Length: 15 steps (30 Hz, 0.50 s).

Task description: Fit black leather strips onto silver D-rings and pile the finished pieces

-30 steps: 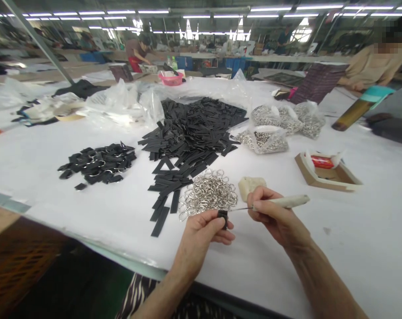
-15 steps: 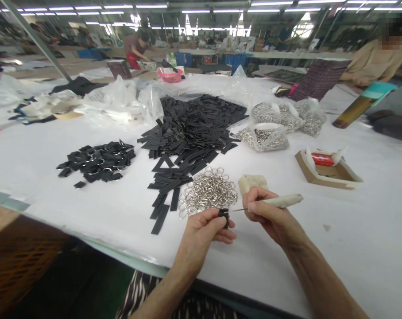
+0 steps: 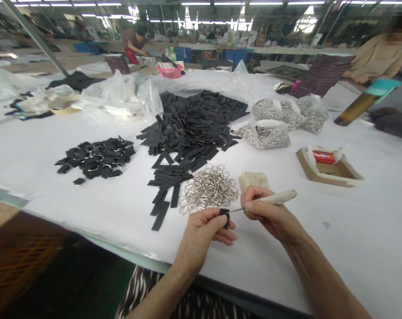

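Observation:
Between the thumb and fingers of my left hand (image 3: 204,230) is a small folded black strip (image 3: 224,217). My right hand (image 3: 267,210) grips a thin-tipped tool with a pale, thick handle (image 3: 280,196), its fine metal tip reaching the strip's upper edge. Whether a ring sits inside the fold is hidden by my fingers. Just beyond my left hand lies a heap of silver metal rings (image 3: 209,188). A pale yellowish block (image 3: 254,179) stands behind my right hand. Loose black strips (image 3: 169,179) run back into a large pile (image 3: 201,119).
Folded black pieces with rings (image 3: 96,159) are heaped on the left. Bags of metal rings (image 3: 272,133) lie at the back right, near a small cardboard box (image 3: 330,173) holding a red item. A bottle with a turquoise top (image 3: 367,102) leans farther right. A person (image 3: 380,57) sits across the table.
The tool in my right hand has shifted slightly left, its tip now at the black strip. My left hand keeps its hold. The whole view has moved a little.

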### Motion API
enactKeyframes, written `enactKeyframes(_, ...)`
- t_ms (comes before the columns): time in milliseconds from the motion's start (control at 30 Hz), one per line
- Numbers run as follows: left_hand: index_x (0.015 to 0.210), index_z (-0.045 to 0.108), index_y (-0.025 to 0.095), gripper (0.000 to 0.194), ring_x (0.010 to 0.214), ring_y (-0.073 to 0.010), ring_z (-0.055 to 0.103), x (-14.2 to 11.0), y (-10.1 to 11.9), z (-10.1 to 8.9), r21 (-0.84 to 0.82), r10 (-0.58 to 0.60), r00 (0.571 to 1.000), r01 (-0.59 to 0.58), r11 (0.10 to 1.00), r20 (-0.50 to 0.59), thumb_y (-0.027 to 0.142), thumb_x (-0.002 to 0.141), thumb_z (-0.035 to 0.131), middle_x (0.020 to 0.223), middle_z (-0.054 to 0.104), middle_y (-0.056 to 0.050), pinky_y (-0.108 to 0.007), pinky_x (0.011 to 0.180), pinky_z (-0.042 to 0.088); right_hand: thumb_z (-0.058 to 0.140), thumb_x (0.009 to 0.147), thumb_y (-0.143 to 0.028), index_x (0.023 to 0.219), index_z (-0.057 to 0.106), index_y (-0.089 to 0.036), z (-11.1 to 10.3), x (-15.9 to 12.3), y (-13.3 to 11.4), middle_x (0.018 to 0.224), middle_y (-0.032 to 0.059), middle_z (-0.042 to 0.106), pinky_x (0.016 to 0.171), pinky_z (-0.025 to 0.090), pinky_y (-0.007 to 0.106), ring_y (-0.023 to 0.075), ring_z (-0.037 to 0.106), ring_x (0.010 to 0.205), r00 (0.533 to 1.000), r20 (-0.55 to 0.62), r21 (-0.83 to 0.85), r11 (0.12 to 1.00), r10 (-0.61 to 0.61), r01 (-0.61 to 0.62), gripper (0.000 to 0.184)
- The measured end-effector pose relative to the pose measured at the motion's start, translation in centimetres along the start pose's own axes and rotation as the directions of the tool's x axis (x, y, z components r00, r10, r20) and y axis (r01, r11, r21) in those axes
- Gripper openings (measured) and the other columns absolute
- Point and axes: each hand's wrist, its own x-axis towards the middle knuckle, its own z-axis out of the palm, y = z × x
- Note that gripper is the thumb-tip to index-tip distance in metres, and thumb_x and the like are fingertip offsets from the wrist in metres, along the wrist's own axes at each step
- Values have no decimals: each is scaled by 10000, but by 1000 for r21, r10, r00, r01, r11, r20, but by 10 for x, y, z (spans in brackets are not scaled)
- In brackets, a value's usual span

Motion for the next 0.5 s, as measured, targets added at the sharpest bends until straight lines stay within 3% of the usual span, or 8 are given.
enactKeyframes(167, 661, 625, 100, 162, 485, -128, 601, -2, -4, -1, -23, 1, 1000, -1, 1000, -11, 248, 723, 598, 634, 653, -56, -227, 496, 496, 609, 677, -210, 607, 534, -169, 1, -1, 0, 539, -38, 386, 473, 153, 256, 87, 279, 494, 1000, 17, -25, 1000, 8, -8, 111)
enactKeyframes(367, 621, 605, 100, 165, 449, -117, 585, -5, -6, -6, -50, -1, 997, -3, 999, -77, 239, 711, 607, 614, 646, -49, -218, 462, 479, 577, 701, -190, 589, 535, -180, -8, -6, -12, 523, -32, 401, 472, 152, 262, 86, 270, 477, 977, -85, 66, 978, -194, 200, 119)
enactKeyframes(500, 618, 605, 105, 158, 442, -114, 581, -8, -4, -8, -60, 14, 997, -19, 998, -82, 233, 712, 600, 614, 645, -47, -217, 458, 471, 615, 702, -214, 637, 563, -191, -10, -7, -13, 555, -25, 456, 469, 185, 255, 82, 318, 477, 955, -163, 55, 964, -250, 261, 86)
